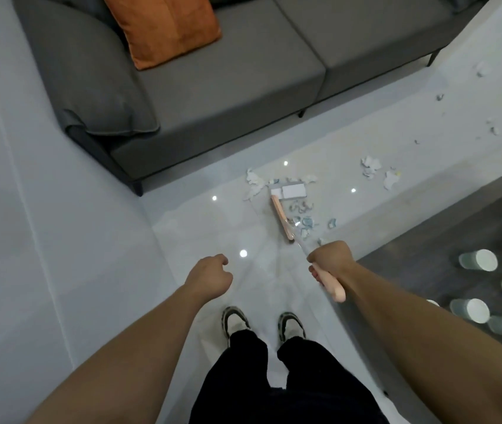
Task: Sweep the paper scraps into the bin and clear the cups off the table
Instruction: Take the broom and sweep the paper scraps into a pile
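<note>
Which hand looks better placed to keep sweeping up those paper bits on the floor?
The right hand: it already grips the broom, whose head sits among the paper scraps. The left hand holds nothing.

The right hand (331,258) grips a pink broom (282,217) whose head rests on the floor (182,228) among paper scraps (301,214). The left hand (210,275) hangs loosely curled, holding nothing. Cups (477,260) stand on the dark surface (427,270) at right; a grey sofa (228,87) bears an orange cushion (164,26).
</note>
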### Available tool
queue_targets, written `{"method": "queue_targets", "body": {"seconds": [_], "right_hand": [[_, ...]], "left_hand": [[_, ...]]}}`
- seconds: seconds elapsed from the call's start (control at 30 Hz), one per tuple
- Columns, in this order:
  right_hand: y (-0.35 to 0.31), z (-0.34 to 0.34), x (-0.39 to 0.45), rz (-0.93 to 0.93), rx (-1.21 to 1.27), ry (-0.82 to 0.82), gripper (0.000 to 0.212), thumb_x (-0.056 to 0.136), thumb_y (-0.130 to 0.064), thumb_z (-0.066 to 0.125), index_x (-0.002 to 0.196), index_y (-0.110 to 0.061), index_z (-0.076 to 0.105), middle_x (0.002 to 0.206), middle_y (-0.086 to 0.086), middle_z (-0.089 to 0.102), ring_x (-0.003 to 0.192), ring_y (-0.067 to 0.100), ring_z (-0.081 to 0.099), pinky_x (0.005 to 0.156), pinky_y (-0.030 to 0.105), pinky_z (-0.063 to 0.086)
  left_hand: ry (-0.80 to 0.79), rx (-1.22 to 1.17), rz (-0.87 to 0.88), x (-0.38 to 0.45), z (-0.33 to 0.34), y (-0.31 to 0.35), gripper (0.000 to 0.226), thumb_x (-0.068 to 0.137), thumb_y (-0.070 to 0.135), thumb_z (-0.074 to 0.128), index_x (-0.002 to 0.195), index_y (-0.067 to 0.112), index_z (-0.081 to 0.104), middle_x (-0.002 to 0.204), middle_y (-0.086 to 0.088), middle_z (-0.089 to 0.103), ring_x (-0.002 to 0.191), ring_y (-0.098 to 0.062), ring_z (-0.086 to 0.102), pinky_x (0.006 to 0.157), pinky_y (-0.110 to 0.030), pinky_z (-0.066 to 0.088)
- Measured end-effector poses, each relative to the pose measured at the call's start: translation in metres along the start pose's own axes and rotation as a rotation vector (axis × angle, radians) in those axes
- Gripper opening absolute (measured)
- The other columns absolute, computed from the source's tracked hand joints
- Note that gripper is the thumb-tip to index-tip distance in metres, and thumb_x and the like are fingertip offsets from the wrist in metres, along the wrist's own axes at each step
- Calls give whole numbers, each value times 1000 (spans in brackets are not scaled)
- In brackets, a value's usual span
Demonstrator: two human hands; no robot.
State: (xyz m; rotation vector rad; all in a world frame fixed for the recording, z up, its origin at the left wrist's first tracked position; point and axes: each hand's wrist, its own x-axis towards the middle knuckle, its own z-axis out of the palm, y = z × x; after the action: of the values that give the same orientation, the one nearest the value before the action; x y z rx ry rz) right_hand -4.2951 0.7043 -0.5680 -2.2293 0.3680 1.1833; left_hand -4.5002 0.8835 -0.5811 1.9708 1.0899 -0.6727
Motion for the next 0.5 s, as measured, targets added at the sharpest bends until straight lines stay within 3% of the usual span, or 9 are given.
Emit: {"method": "queue_targets", "body": {"seconds": [0.13, 0.23, 0.5], "right_hand": [[-11, -14, -7, 19, 76, -64, 12, 83, 0, 66, 90, 8, 60, 68, 22, 62, 32, 20, 53, 37, 22, 43], [-24, -4, -11, 16, 104, -168, 21, 84, -3, 65, 98, 12, 61, 63, 21, 64, 35, 19, 53, 37, 21, 41], [-93, 28, 21, 10, 201, -361, 16, 80, -5, 68, 86, 9, 64, 66, 21, 63, 42, 22, 51, 39, 22, 39]], "left_hand": [[8, 53, 30, 14, -17, 15, 49, 88, 22, 52, 137, 21, 50, 135, -4, 55, 117, -21, 53, 80, -25, 39], [21, 73, 41, 26, -32, 28, 49, 87, 23, 53, 136, 21, 51, 137, -5, 54, 118, -22, 53, 83, -27, 43], [59, 136, 26, 78, -84, 67, 49, 86, 24, 53, 135, 23, 52, 137, -5, 54, 120, -22, 52, 90, -30, 46]]}}
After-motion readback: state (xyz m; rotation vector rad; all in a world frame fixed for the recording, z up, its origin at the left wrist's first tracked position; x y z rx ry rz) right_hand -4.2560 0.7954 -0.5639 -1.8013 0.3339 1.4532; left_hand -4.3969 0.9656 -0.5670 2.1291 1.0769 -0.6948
